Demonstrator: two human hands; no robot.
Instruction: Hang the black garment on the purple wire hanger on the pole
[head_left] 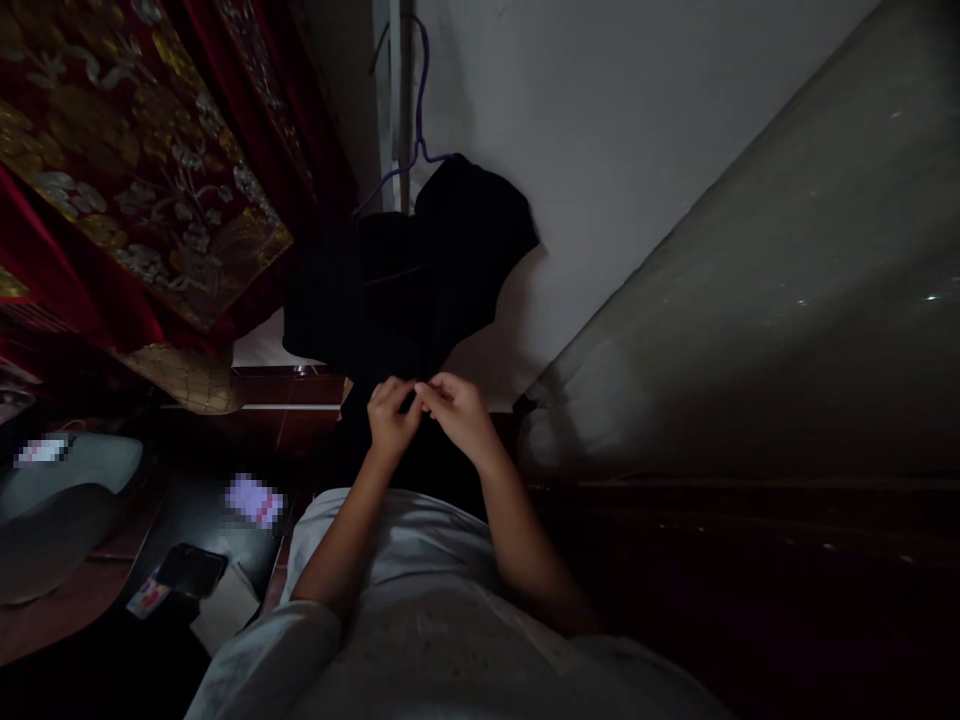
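Observation:
A black garment (465, 255) hangs from a purple hanger (420, 130) in front of me, its open neck and one shoulder showing. At its lower front, my left hand (391, 412) is closed in a pinch, its fingertips against the dark cloth. Close beside it, my right hand (456, 405) is also pinched shut, thumb and forefinger nearly meeting the left fingertips. Both hands seem to grip the garment's front edge. Any small detail between the fingertips is too dark and small to make out.
At upper left hangs a red cloth (217, 180) with gold and silver embroidery. A large grey covered surface (735, 300) slants along the right. A white wall (600, 110) stands behind the garment. Lower left are a dark phone (191, 570) and a grey chair (67, 530).

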